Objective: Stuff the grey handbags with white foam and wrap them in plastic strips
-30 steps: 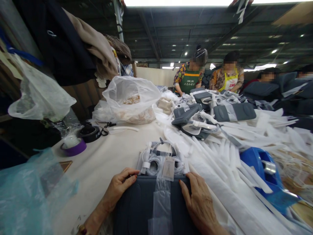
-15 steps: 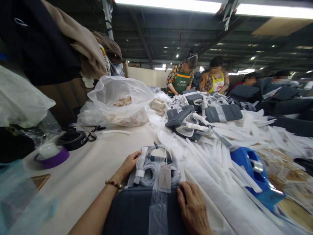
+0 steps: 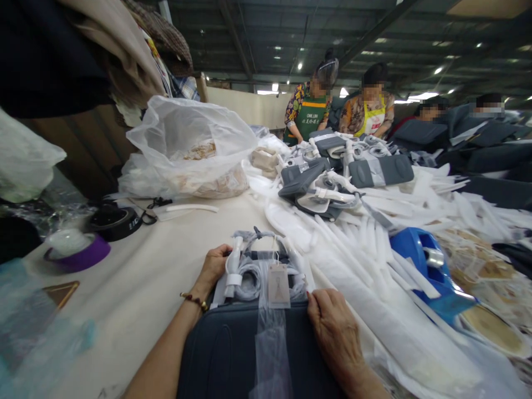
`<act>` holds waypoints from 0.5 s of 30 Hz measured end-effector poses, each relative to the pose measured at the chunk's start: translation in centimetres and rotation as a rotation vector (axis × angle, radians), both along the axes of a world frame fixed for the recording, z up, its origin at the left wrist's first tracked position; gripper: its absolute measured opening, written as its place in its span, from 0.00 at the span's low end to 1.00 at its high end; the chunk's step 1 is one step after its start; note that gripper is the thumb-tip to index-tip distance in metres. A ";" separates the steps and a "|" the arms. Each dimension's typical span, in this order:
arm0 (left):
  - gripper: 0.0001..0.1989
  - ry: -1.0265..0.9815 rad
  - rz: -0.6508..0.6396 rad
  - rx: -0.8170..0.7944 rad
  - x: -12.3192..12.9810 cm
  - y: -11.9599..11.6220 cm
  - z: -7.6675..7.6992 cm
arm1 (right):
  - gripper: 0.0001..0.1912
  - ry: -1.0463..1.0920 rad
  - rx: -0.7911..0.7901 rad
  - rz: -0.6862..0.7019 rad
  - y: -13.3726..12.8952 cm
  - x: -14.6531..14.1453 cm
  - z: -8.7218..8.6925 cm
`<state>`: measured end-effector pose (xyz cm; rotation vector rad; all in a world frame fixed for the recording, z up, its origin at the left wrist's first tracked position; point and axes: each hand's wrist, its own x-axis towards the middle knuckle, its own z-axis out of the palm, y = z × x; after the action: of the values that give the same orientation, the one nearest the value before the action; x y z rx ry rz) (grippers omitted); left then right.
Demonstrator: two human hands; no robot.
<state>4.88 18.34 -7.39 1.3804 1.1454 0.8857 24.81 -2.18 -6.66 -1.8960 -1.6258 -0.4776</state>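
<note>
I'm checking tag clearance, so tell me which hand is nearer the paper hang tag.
Right. The right hand is at the dark bag's top edge, just right of the hang tag; the left hand is farther off to the tag's left, beside the wrapped strap.

Roof [image 3: 282, 33] dim, pricked by small bright lamps [image 3: 300, 66]; pale tabletop [image 3: 153, 266] evenly lit, shadows soft. Glint on lower edge of blue holder [image 3: 409, 244]. Frame edges stretched, teal plastic [image 3: 25, 316] at lower left blurred.
</note>
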 end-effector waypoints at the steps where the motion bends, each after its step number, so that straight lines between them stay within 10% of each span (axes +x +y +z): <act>1: 0.15 0.008 0.004 -0.006 -0.1 0.1 -0.2 | 0.19 -0.022 -0.024 -0.020 -0.1 0.0 0.0; 8: 0.19 0.025 -0.005 -0.021 0.1 0.0 -0.6 | 0.25 -0.076 -0.169 -0.138 0.2 -0.3 -1.5; 15: 0.33 0.049 -0.014 0.058 -3.0 -2.1 2.9 | 0.25 -0.119 -0.153 -0.157 0.5 -0.4 -1.4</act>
<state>1.90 16.21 -4.46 1.4628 1.1538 0.8852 24.45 -1.69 -8.09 -2.1571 -1.6360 -0.5541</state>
